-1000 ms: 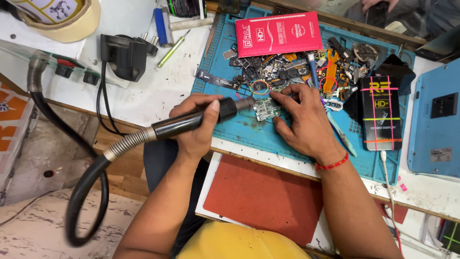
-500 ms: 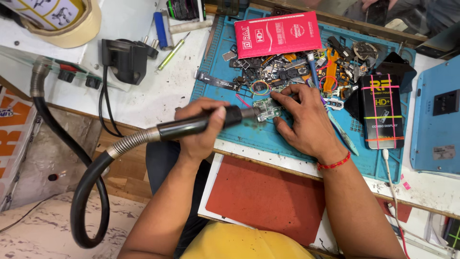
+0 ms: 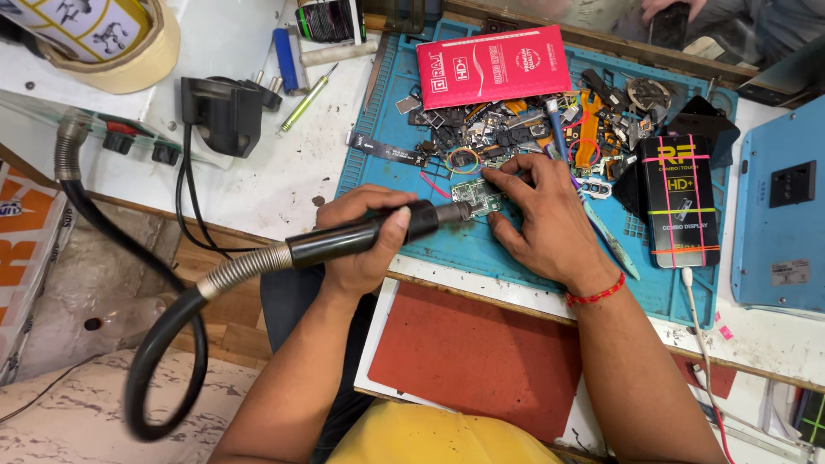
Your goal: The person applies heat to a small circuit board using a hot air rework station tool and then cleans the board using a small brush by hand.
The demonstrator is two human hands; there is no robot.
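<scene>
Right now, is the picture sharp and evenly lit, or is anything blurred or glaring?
Head view: light is even and soft, with little shadow; the small circuit board and blue work mat look sharp; the black hose near the lower left is slightly smeared; the edges bend a little.

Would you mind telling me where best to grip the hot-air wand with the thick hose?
Grip the hot-air wand around its straight black barrel, coming from the hose side as the left hand does. The nozzle end points at the small circuit board, so keeping fingers back there looks safer.
</scene>
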